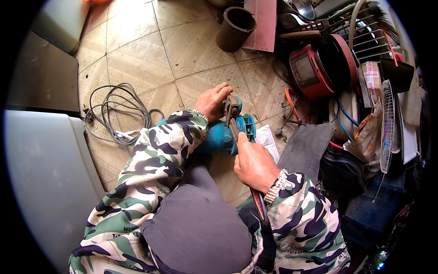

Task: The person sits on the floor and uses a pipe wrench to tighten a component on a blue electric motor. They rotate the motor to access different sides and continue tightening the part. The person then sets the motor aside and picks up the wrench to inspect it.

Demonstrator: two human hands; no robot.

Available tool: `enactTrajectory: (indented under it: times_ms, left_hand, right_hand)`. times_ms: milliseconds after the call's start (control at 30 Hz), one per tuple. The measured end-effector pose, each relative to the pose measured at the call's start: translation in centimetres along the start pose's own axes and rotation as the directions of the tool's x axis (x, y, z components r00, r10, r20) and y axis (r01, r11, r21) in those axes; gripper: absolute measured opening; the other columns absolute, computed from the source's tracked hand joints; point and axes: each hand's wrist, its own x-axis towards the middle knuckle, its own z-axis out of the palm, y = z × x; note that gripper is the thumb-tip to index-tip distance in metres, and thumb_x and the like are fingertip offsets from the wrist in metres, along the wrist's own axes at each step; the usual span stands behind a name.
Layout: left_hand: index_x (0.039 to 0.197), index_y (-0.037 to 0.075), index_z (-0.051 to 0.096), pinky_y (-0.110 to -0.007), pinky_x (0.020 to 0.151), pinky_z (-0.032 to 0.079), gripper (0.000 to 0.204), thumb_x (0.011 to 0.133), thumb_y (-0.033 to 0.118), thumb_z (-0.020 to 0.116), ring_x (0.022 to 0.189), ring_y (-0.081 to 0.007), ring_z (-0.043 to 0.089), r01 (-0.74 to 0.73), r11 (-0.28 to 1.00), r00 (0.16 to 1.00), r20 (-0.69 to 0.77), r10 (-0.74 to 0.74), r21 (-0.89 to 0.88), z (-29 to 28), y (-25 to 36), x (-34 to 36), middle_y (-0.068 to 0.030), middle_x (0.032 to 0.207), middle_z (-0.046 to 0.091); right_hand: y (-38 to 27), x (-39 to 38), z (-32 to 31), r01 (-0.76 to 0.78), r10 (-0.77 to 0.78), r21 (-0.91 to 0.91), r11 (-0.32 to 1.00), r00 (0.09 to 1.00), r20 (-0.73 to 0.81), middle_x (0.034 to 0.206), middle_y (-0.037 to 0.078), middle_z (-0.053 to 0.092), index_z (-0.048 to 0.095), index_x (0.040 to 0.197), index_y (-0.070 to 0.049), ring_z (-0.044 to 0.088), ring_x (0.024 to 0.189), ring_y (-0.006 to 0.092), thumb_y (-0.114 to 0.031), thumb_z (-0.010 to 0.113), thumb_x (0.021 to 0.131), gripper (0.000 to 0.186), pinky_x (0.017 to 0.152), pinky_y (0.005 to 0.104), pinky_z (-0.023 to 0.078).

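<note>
Low above a beige tiled floor, our right fingers were wrapped round a rust-brown steel wrench with a long, red-marked handle, leaving no gap that we could see. Our left fingers were curled beside the wrench's head, just beyond the right ones; whether they gripped the head itself or a part behind it, we could not tell.

Under the wrench as we looked down, between the left fingers and the right and a little to their left, lay a rounded teal-blue power tool with a plastic-looking casing, its ribbed end just beyond the right fingers. Its underside was hidden from us.

We judged the tool heavy for its bulk, hard, rigid and apt to roll on its curved casing; the thick body, nearer us than the left fingers, looked the surest hold, the ribbed end the likelier part to crack. The wrench, we reckoned, was dense and stiff, weighted toward the head by the left fingers and rough enough not to slip; the handle's tail, nearer us than the right fingers, promised most leverage.

Well left of the left fingers lay a loose coil of grey cable, a possible snag; just right of the right fingers, a white textured sheet.
</note>
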Motion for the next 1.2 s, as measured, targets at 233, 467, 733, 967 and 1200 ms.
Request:
enactTrajectory:
  times_ms: [233,467,733,967,1200]
  left_hand:
    - [0.125,0.009,0.055,-0.046,0.09,0.054,0.06,0.07,0.006,0.08,0.11,-0.0402,0.064,-0.079,0.996,0.997,0.012,0.078,0.04,1.2,0.3,0.7,-0.0152,0.135,0.06]
    - [0.125,0.007,0.057,-0.044,0.094,0.053,0.058,0.071,0.002,0.076,0.112,-0.0398,0.064,-0.113,0.993,0.993,0.031,0.111,0.046,0.9,1.0,1.1,-0.0166,0.136,0.059]
    - [0.126,0.008,0.057,-0.044,0.095,0.054,0.054,0.075,0.003,0.074,0.115,-0.0404,0.064,-0.097,0.992,0.995,0.002,0.097,0.081,0.6,0.7,1.0,-0.0171,0.137,0.06]
    - [0.123,0.009,0.056,-0.045,0.09,0.053,0.051,0.075,0.002,0.073,0.106,-0.0405,0.063,-0.153,0.983,0.988,0.011,0.153,0.106,0.7,1.4,1.2,-0.0155,0.131,0.06]
    - [0.123,0.006,0.057,-0.044,0.093,0.052,0.05,0.076,0.003,0.072,0.109,-0.0397,0.063,-0.187,0.975,0.982,0.017,0.187,0.123,0.3,1.7,1.4,-0.0163,0.133,0.06]
  right_hand:
    - [0.4,-1.5,2.8,-0.074,0.072,-0.015,0.997,0.99,-0.122,0.08,0.035,0.067,0.045,0.139,0.015,0.069,0.077,0.0502,-0.011,0.058,0.089,0.058,0.074,0.0573,0.055]
    - [0.3,-2.4,3.9,-0.102,0.098,-0.017,0.995,0.983,-0.157,0.084,0.029,0.072,0.044,0.142,0.015,0.073,0.08,0.0435,-0.008,0.064,0.083,0.066,0.075,0.0511,0.06]
    - [0.1,-1.7,4.5,-0.081,0.079,-0.006,0.997,0.981,-0.179,0.087,0.028,0.073,0.042,0.144,0.015,0.074,0.083,0.0417,-0.009,0.064,0.085,0.067,0.076,0.0499,0.06]
    - [1.0,-1.9,5.9,-0.086,0.088,0.018,0.996,0.975,-0.202,0.085,0.026,0.073,0.042,0.144,0.015,0.074,0.08,0.0402,-0.008,0.062,0.086,0.065,0.072,0.0477,0.061]
    - [1.3,-2.2,7.1,-0.085,0.087,0.018,0.996,0.97,-0.225,0.085,0.024,0.074,0.041,0.147,0.012,0.075,0.08,0.0389,-0.011,0.063,0.086,0.069,0.072,0.0489,0.06]
